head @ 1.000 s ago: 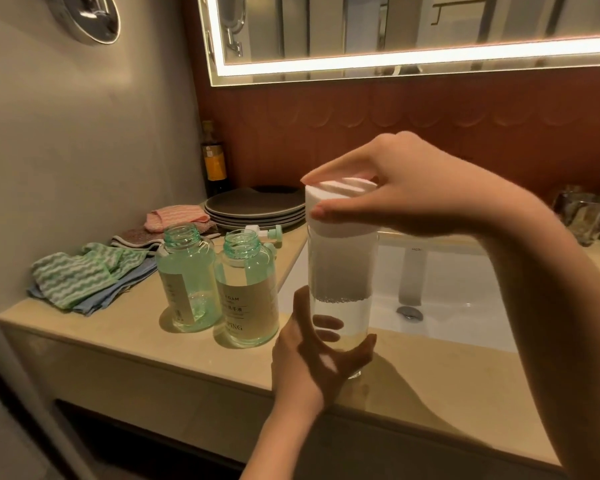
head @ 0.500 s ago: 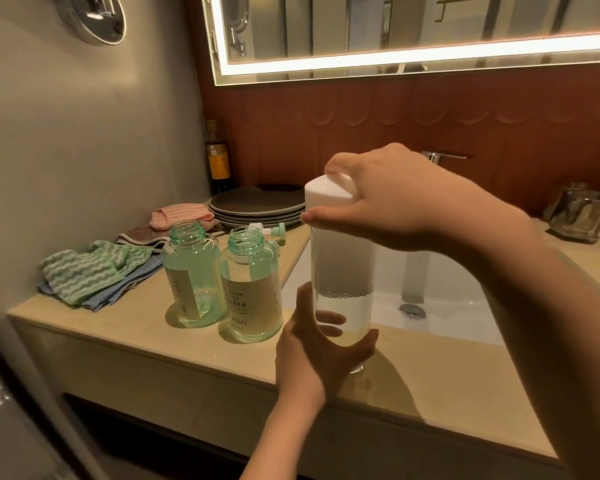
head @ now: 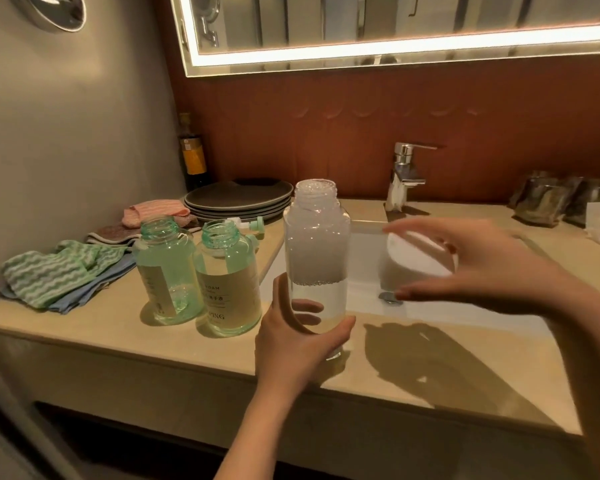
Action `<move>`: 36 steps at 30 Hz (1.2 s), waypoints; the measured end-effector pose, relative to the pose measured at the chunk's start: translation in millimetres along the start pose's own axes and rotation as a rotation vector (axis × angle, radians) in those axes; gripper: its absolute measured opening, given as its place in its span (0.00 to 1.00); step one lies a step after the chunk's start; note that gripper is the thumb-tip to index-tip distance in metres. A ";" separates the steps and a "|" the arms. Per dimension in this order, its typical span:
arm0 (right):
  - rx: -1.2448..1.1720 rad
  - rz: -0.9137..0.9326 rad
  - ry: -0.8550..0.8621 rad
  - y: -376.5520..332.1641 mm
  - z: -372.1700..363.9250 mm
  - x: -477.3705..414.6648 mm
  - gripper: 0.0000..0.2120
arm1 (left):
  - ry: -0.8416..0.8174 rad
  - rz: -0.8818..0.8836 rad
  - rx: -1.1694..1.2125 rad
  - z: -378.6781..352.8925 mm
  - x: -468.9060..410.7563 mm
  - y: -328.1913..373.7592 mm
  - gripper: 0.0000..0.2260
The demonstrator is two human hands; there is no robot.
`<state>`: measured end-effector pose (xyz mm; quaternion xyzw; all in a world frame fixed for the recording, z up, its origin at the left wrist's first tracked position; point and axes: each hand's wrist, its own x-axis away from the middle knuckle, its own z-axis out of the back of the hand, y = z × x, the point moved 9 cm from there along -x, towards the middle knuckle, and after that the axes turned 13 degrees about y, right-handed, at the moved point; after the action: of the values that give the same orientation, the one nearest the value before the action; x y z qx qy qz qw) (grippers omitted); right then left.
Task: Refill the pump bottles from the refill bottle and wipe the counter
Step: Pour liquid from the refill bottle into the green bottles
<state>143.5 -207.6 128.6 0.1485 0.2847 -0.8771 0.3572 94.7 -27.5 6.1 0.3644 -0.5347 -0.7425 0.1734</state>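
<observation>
Grips the refill bottle (head: 316, 244) low on its body with the left hand (head: 298, 341), thumb on the near left side, fingers curled round the far side and visible through the clear liquid. Holds it upright at the near edge of the counter (head: 118, 344), just in front of the sink (head: 440, 311); cannot tell whether the base touches the counter. Open at the neck, with clear liquid in the lower part and foam clinging to the wall above.

Pinches the white cap (head: 416, 261) between thumb and curved fingers of the right hand (head: 492, 268), over the sink, to the right of the bottle and apart from it. Blurred there.

Just left of the refill bottle, on the counter: two green-tinted pump bottles (head: 167, 271) (head: 227, 282), upright, close side by side, necks open, each with a beige label. Behind them, lying flat, the pump heads (head: 253, 225).

Further left, a green striped cloth (head: 49, 275) on a blue cloth (head: 90, 289); beyond these, a pink cloth (head: 156, 211) beside a stack of dark plates (head: 236, 199). In the far corner, a dark bottle (head: 192, 157). Behind the sink, a chrome faucet (head: 404, 178).
</observation>
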 end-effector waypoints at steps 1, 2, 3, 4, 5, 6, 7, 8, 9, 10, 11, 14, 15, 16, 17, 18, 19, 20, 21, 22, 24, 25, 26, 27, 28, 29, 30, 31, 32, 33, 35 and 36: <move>0.019 -0.020 -0.060 11.0 -13.7 10.0 0.35 | -0.001 0.000 0.013 0.3 -0.2 0.8 0.30; 0.025 -0.036 -0.103 19.4 -26.1 19.3 0.35 | -0.004 -0.002 0.022 0.5 -0.1 2.0 0.32; 0.033 -0.048 -0.134 25.6 -37.1 27.3 0.35 | -0.011 -0.005 0.025 0.5 0.8 3.1 0.34; 0.042 -0.053 -0.152 28.2 -46.3 33.1 0.35 | -0.016 -0.009 0.024 1.2 1.0 4.5 0.35; 0.052 -0.055 -0.167 28.6 -54.5 37.5 0.36 | -0.022 -0.011 0.022 1.6 1.6 5.4 0.35; 0.060 -0.051 -0.182 27.1 -62.0 41.0 0.37 | -0.026 -0.009 0.025 1.6 2.3 6.1 0.36; 0.062 -0.047 -0.198 24.4 -69.2 43.2 0.37 | -0.029 -0.005 0.032 1.6 2.9 6.6 0.36; 0.064 -0.043 -0.213 20.9 -75.5 44.2 0.37 | -0.030 0.000 0.039 1.8 2.9 6.8 0.35; 0.072 -0.036 -0.222 17.6 -80.6 44.6 0.37 | -0.029 0.007 0.044 1.8 3.2 6.5 0.35; 0.087 -0.022 -0.228 15.1 -85.3 44.7 0.37 | -0.029 0.014 0.046 1.8 3.5 6.6 0.35; 0.104 -0.006 -0.232 13.1 -89.6 44.3 0.37 | -0.030 0.019 0.045 1.9 3.8 7.0 0.35; 0.118 0.015 -0.240 11.5 -98.8 43.6 0.37 | -0.020 0.002 0.038 3.0 3.5 8.0 0.39; 0.120 0.014 -0.248 12.0 -100.7 43.9 0.38 | -0.018 -0.008 0.031 3.1 3.2 7.9 0.42; 0.125 0.012 -0.251 12.4 -101.1 43.9 0.40 | -0.016 -0.018 0.024 3.0 2.7 7.7 0.45; 0.119 -0.002 -0.248 13.2 -99.7 43.4 0.42 | -0.013 -0.028 0.014 3.1 2.3 7.7 0.46; 0.081 -0.030 -0.224 12.9 -95.6 41.6 0.43 | -0.012 -0.041 0.006 2.9 2.1 7.9 0.46; 0.008 -0.068 -0.174 11.3 -88.7 38.2 0.43 | -0.007 -0.056 -0.004 3.1 2.4 8.3 0.44; -0.085 -0.100 -0.102 7.6 -80.1 33.3 0.42 | 0.002 -0.072 -0.010 4.1 2.9 10.2 0.41; -0.170 -0.119 -0.022 3.1 -71.6 27.8 0.43 | 0.012 -0.083 -0.020 5.4 3.8 12.1 0.39; -0.238 -0.123 0.049 -3.0 -65.0 22.7 0.44 | 0.015 -0.097 -0.030 5.9 4.7 14.6 0.37; -0.345 -0.120 0.131 -18.0 -61.9 14.7 0.47 | -0.002 -0.117 -0.078 4.7 6.7 17.4 0.33; -0.385 -0.113 0.147 -26.8 -63.9 11.6 0.47 | -0.006 -0.123 -0.099 4.5 6.4 17.4 0.32; -0.416 -0.109 0.157 -34.2 -67.8 9.1 0.47 | -0.004 -0.123 -0.114 4.5 5.9 17.2 0.32; -0.436 -0.107 0.174 -39.2 -71.7 7.1 0.47 | 0.001 -0.118 -0.124 4.5 5.0 16.0 0.32; -0.444 -0.105 0.202 -42.8 -74.6 4.9 0.48 | 0.002 -0.114 -0.134 4.9 4.0 13.6 0.31; -0.441 -0.106 0.240 -44.2 -76.2 2.7 0.48 | 0.001 -0.111 -0.143 4.9 3.8 11.6 0.30; -0.431 -0.106 0.280 -44.6 -76.9 0.9 0.49 | -0.001 -0.122 -0.152 4.6 4.3 10.9 0.28; -0.419 -0.106 0.312 -45.6 -77.7 -1.2 0.51 | 0.003 -0.144 -0.161 5.1 4.6 10.8 0.28; -0.407 -0.110 0.339 -46.3 -78.2 -2.6 0.52 | 0.006 -0.162 -0.160 5.4 5.0 10.6 0.27; -0.396 -0.113 0.361 -46.6 -78.5 -4.2 0.52 | 0.006 -0.170 -0.150 5.8 5.2 10.4 0.28; -0.380 -0.108 0.391 -47.9 -79.1 -7.4 0.52 | 0.003 -0.186 -0.124 6.5 5.9 13.3 0.30; -0.377 -0.100 0.400 -47.6 -79.5 -8.6 0.52 | 0.002 -0.195 -0.121 6.2 6.8 15.3 0.32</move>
<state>120.2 -127.1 88.2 0.2352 0.5147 -0.7785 0.2714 83.7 -33.4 18.8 0.4042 -0.4507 -0.7865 0.1226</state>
